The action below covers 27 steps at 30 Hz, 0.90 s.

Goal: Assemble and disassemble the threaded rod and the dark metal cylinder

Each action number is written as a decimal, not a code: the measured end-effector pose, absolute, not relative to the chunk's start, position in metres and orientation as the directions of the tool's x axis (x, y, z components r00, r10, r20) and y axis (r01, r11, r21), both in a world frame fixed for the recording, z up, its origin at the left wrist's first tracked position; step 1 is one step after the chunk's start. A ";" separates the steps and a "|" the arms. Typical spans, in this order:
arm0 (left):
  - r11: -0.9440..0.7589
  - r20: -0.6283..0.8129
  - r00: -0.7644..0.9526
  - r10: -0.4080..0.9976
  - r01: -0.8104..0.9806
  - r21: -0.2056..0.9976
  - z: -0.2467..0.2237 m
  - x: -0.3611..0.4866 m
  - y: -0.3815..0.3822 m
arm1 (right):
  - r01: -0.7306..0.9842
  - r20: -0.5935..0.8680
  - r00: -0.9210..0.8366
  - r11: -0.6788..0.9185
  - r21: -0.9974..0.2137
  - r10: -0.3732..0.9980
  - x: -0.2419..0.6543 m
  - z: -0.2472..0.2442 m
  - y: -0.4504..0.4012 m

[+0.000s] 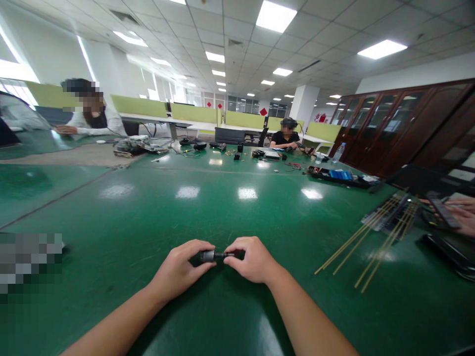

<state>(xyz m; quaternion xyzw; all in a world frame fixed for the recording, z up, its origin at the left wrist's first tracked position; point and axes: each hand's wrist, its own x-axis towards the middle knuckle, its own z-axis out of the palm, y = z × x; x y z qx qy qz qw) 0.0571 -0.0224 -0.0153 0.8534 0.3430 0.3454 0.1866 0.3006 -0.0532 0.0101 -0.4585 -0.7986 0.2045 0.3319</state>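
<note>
A small dark cylindrical part with a ribbed shaft (209, 255) lies level between my two hands, just over the green table (208, 217). Its thick grey-and-black body is pinched between the thumb and fingers of my left hand (180, 269). The thumb and fingertips of my right hand (254, 259) close on the thin shaft end, partly hiding it. What exactly the part is I cannot make out.
Thin yellow rods (359, 237) lie at right, near another person's hands (462, 212). Electronic parts (137, 144), a black tray with blue pieces (339, 175) and a bottle (339, 153) line the far side. Two people sit across the table. A pixelated patch covers the left edge.
</note>
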 end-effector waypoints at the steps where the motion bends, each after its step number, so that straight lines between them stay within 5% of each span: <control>1: -0.696 0.463 0.526 0.713 0.455 0.555 -0.015 0.057 -0.022 | 0.598 0.343 -0.359 0.496 -0.630 0.868 0.301 0.010 -0.053; 27: -0.690 0.475 0.504 0.722 0.468 0.552 -0.018 0.055 -0.019 | 0.606 0.361 -0.357 0.507 -0.612 0.862 0.304 0.009 -0.052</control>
